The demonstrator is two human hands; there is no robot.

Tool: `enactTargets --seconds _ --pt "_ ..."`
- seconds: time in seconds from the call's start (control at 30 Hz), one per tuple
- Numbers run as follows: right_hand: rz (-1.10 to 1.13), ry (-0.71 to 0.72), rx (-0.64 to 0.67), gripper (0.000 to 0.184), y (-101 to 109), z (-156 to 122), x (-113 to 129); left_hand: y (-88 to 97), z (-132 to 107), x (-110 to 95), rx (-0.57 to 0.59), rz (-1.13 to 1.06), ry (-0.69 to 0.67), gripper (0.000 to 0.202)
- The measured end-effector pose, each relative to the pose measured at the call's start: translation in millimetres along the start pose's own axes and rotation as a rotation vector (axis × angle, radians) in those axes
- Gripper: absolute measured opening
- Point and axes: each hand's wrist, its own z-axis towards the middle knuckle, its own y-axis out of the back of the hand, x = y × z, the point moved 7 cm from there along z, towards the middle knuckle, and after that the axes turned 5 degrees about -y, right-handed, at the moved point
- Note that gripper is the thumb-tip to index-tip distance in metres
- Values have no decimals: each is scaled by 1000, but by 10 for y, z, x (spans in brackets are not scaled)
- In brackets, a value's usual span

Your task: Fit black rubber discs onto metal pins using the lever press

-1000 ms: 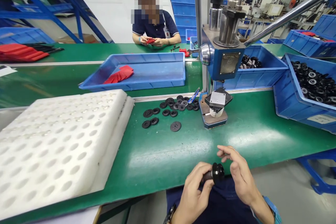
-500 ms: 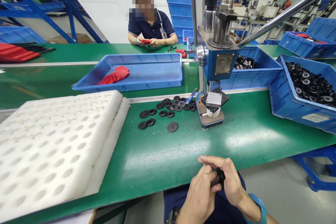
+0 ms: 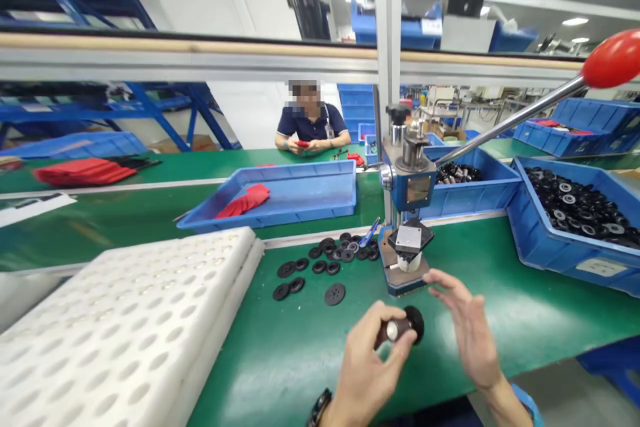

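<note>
Between thumb and fingers, my left hand [image 3: 367,360] grips a small dark cylindrical part [image 3: 395,329] with a pale end and a black round disc [image 3: 415,324] on its far side. My right hand [image 3: 470,330] is apart from it to the right, fingers stretched out, holding nothing. Just beyond my hands stands a blue hand press [image 3: 410,187] with a metal block [image 3: 409,239] on its base. Several black discs [image 3: 335,293] lie on the green table left of the press.
A white foam tray with rows of holes [image 3: 165,330] fills the left. Blue bins of black parts [image 3: 555,260] stand at the right. A blue tray [image 3: 310,190] holds red cloth. The press lever has a red knob [image 3: 613,59]. Another person [image 3: 313,123] sits across.
My hands have risen from the table's front edge to over the table. My right hand has come away from the part and opened; my left still holds it. The view has tilted upward.
</note>
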Motion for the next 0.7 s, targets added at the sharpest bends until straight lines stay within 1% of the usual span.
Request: enactTargets --seconds 0.07,0.1,0.13,0.17,0.2,0.27,0.33,0.37,0.43,0.5,0.53,0.63,0.7 --pt "-33 143 -134 55 165 244 401 145 409 5 -77 13 82 12" --pt "-50 215 -195 47 231 360 638 179 618 -1 -84 15 107 14" --pt "-71 293 -262 39 291 467 897 194 820 -12 -83 17 119 15" --pt "-95 381 -334 37 342 562 1172 185 1006 -22 -60 38 123 13" --pt "-123 474 -408 38 383 642 1448 157 1168 -27 -27 60 126 12" --pt "-183 664 -532 44 428 768 1966 91 1406 -25 21 115 124 9" --pt "-232 806 -580 45 432 891 2366 32 1533 -4 42 174 122 9" --pt "-260 842 -576 42 426 962 2511 8 1564 9 47 196 119 11" --pt "-351 857 -566 32 417 1094 2703 -20 1585 30 45 219 102 14" --pt "-482 842 -595 23 421 1152 2796 -30 1577 28 31 203 58 15" --pt "-553 835 -628 20 431 1136 2817 -32 1569 27 24 181 37 16" --pt "-759 742 -731 17 506 952 2770 -66 1534 78 39 59 56 23" --pt "-909 623 -762 24 583 770 2655 -113 1506 139 66 -32 102 24"
